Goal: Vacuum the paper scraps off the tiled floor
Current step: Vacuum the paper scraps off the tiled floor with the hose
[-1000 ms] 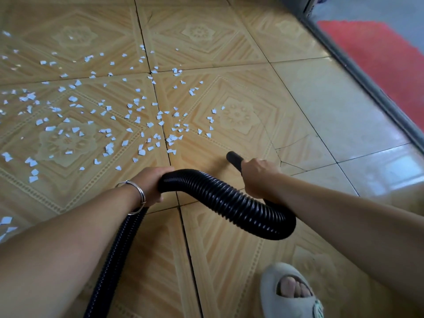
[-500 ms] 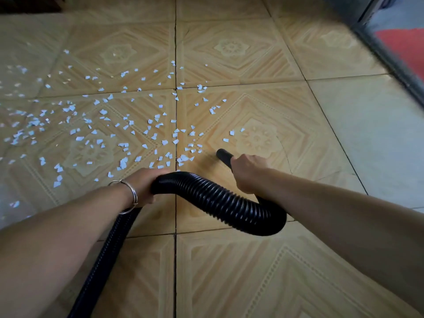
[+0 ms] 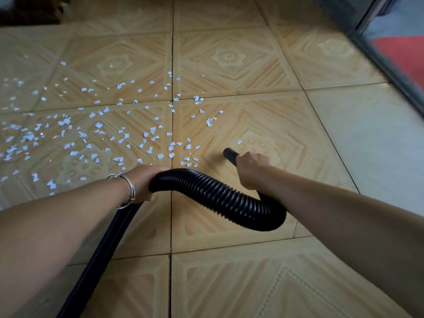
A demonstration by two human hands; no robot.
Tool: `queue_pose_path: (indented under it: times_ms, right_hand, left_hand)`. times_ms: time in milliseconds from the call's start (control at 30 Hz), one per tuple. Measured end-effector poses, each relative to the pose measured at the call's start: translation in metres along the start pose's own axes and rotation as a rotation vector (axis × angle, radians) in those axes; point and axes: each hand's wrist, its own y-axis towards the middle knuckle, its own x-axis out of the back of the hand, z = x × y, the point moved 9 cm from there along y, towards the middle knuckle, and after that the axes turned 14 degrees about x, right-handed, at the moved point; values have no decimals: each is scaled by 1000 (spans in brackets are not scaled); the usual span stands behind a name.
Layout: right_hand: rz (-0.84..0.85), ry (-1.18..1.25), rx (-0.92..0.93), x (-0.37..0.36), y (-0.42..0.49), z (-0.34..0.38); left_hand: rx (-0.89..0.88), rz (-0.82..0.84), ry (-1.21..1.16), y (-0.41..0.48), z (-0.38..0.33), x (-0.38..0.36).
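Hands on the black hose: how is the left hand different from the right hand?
The left hand grips the ribbed hose at its bend; the right hand grips the smooth nozzle end, farther forward. The left hand's wrist wears silver bangles; the right hand's wrist is bare. Both hands curl round the same black hose.

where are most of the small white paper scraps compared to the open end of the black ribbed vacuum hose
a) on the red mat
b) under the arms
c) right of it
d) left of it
d: the small white paper scraps lie scattered over the tan patterned tiled floor, mostly to the left of the open end of the black ribbed vacuum hose, which the right hand grips near its tip.
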Motion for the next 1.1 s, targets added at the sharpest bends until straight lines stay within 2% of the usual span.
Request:
queue_pose_path:
  times_ms: [200,333,533,700,900,1100]
  right_hand:
    - [-16,1,-149,11,5,-23]
    - [-23,-30,-157,14,20,-19]
    - [34,-109,-12,11,18,21]
    - [91,-141,145,3,7,70]
    - [57,-169,73,13,30,75]
    - [112,-213,211,1,16,106]
  left_hand:
    - [-65,-3,-95,17,-8,1]
    - [-78,40,-131,22,2,2]
    - [-206,75,-158,10,3,2]
    - [-213,143,-189,1,22,-16]
    - [-164,103,-333,-4,51,-11]
    - [-194,99,-398,-14,63,-19]
